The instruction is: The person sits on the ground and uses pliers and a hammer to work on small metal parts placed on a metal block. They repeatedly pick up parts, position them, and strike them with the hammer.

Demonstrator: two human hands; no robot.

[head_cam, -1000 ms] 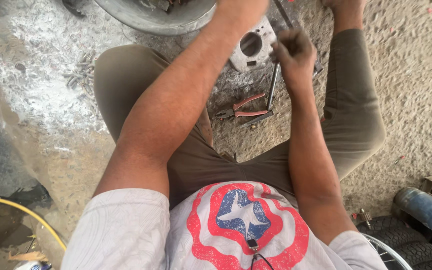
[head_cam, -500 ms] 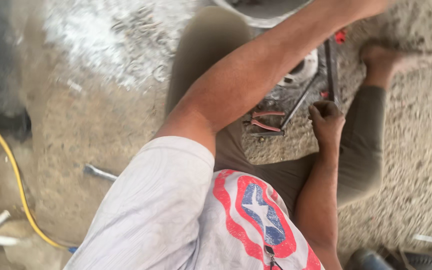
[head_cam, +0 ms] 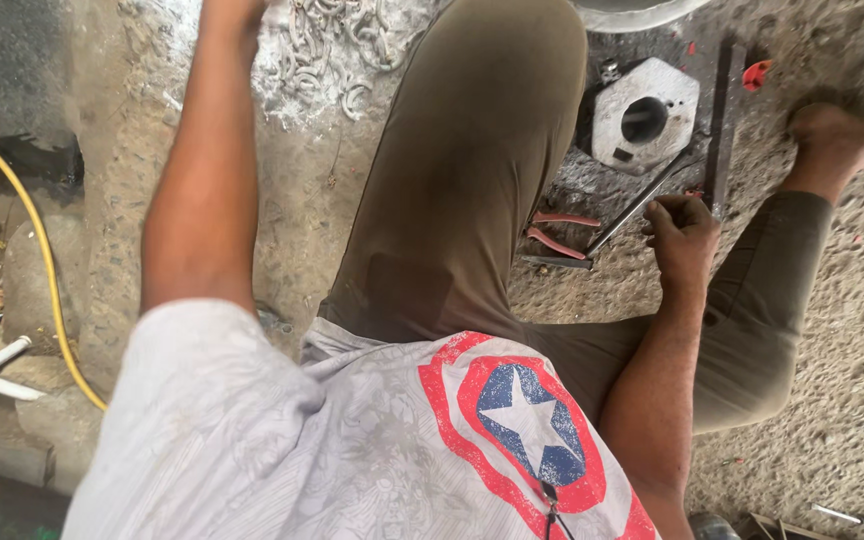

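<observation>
A: Head view, item one: right hand, sitting low on the gritty floor, its fingers curling closed around the near end of a thin metal rod.

B: Rod's lie?

A: Long axis running diagonally, from the pliers with pink handles at its lower left end, up and away toward the hexagonal metal block with the round hole. Block sitting just beyond the fingers; a dark flat bar lying beside it.

B: Left hand?

A: Arm reaching up past the top edge; hand out of frame, so its fingers are not showing. The right is the nearer by far.
</observation>
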